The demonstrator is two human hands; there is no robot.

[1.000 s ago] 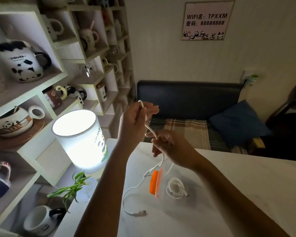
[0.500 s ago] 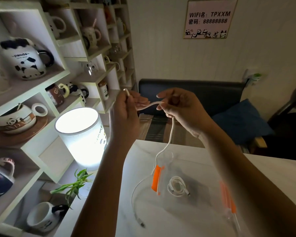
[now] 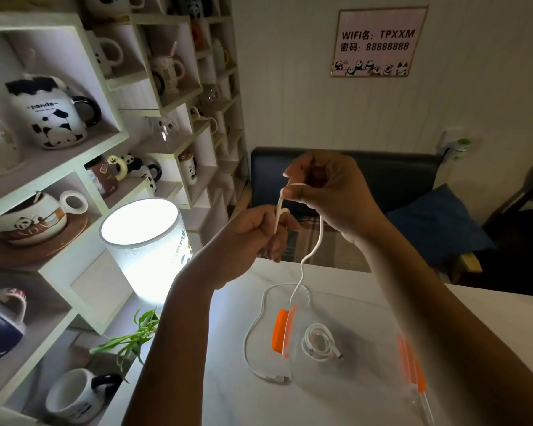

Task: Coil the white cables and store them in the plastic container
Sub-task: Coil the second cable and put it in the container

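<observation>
Right hand (image 3: 330,192) now above left hand (image 3: 253,232); both pinch thin white cable (image 3: 316,241), seemingly looped between.

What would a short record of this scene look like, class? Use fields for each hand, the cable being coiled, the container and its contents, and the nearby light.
left hand: grips the cable near its upper end
right hand: pinches a loop of the same cable, higher up
white cable: hangs from the hands to the table, plug end lying there
plastic container: clear, orange clips, on the table
coiled cable: already inside the container
lamp: lit, left of the table
</observation>
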